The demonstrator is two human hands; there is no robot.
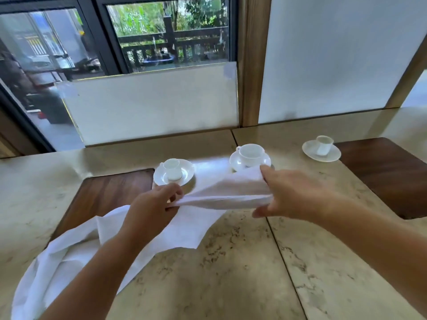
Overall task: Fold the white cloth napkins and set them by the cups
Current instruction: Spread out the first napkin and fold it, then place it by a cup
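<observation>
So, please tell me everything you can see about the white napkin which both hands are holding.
The napkin is plain white cloth, soft and slightly creased. It is stretched between the left hand and the right hand, which each pinch one end, so it hangs as a folded band just above the table. It sits in front of the middle cup; its far corner hides part of that cup's saucer.
</observation>
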